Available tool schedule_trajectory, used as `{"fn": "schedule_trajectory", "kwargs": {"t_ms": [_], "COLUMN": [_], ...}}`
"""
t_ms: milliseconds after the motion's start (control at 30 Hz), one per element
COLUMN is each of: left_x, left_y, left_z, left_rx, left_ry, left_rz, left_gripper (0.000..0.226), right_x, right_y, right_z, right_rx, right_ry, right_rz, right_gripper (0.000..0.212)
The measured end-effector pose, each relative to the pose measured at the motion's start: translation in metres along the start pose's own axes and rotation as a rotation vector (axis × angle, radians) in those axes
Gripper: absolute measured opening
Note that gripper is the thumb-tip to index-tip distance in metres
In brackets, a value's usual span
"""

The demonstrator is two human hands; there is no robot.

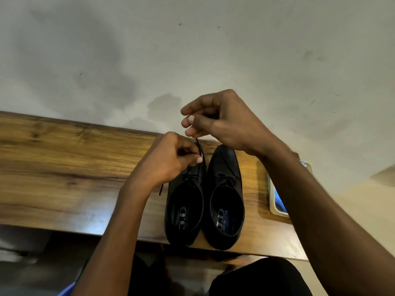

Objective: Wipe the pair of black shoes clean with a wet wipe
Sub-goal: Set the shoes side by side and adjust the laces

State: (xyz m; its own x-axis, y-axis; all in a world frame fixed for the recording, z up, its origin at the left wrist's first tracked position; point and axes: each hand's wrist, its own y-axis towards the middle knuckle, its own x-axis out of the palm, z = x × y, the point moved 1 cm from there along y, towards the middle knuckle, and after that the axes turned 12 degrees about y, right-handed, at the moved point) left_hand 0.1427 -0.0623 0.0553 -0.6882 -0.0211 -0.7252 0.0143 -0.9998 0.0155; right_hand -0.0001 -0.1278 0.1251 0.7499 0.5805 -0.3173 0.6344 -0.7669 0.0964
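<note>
Two black lace-up shoes stand side by side on a wooden table, heels toward me, toes toward the wall. The left shoe has its lace pulled up. My left hand pinches one end of that lace just above the shoe's tongue. My right hand is raised higher, above the toes, and pinches the other end of the same lace. The right shoe has its lace tied in a bow. No wet wipe is visible.
A cream-edged pack with blue inside lies on the table to the right of the shoes, partly hidden by my right forearm. A stained pale wall rises just behind the table. My dark-clothed knees are below the front edge.
</note>
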Motion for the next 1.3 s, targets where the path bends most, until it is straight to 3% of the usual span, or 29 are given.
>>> {"fn": "schedule_trajectory", "kwargs": {"t_ms": [100,167,267,300,367,433,600,767,900,1000,1167,1300], "left_x": [0.003,0.001,-0.003,-0.004,-0.005,-0.008,-0.016,-0.028,-0.035,-0.036,-0.022,-0.010], "left_y": [0.001,0.003,0.003,0.003,0.003,0.003,0.006,0.011,0.019,0.025,0.035,0.043], "left_z": [-0.003,-0.006,-0.010,-0.010,-0.008,-0.005,0.000,0.009,0.020,0.023,0.029,0.028], "left_rx": [-0.019,-0.033,-0.032,-0.023,-0.009,0.004,0.010,0.031,0.084,0.123,0.170,0.216], "left_ry": [-0.005,0.030,0.074,0.100,0.146,0.177,0.271,0.255,0.342,0.367,0.388,0.452], "left_rz": [0.026,0.057,0.083,0.083,0.077,0.060,-0.006,0.006,0.007,0.002,-0.030,-0.030], "left_gripper": [0.008,0.008,0.006,0.005,0.004,0.004,0.005,0.029,0.020,0.010,0.007,0.008], "right_x": [0.001,-0.005,-0.007,-0.001,0.019,0.038,0.051,0.052,0.053,0.049,0.047,0.047], "right_y": [-0.001,-0.011,-0.037,-0.043,-0.054,-0.057,-0.053,-0.049,-0.047,-0.046,-0.045,-0.044], "right_z": [0.006,0.019,0.057,0.072,0.097,0.110,0.115,0.123,0.121,0.121,0.119,0.118], "right_rx": [-0.046,-0.071,0.066,0.149,0.278,0.261,0.143,0.214,0.246,0.221,0.188,0.153], "right_ry": [-0.006,-0.032,0.015,0.019,-0.017,-0.059,-0.088,0.035,0.193,0.242,0.217,0.185], "right_rz": [0.061,0.238,0.474,0.447,0.243,0.142,0.273,0.389,0.453,0.405,0.187,0.167], "right_gripper": [0.037,0.050,0.041,0.037,0.035,0.034,0.015,0.012,0.013,0.012,0.009,0.012]}}
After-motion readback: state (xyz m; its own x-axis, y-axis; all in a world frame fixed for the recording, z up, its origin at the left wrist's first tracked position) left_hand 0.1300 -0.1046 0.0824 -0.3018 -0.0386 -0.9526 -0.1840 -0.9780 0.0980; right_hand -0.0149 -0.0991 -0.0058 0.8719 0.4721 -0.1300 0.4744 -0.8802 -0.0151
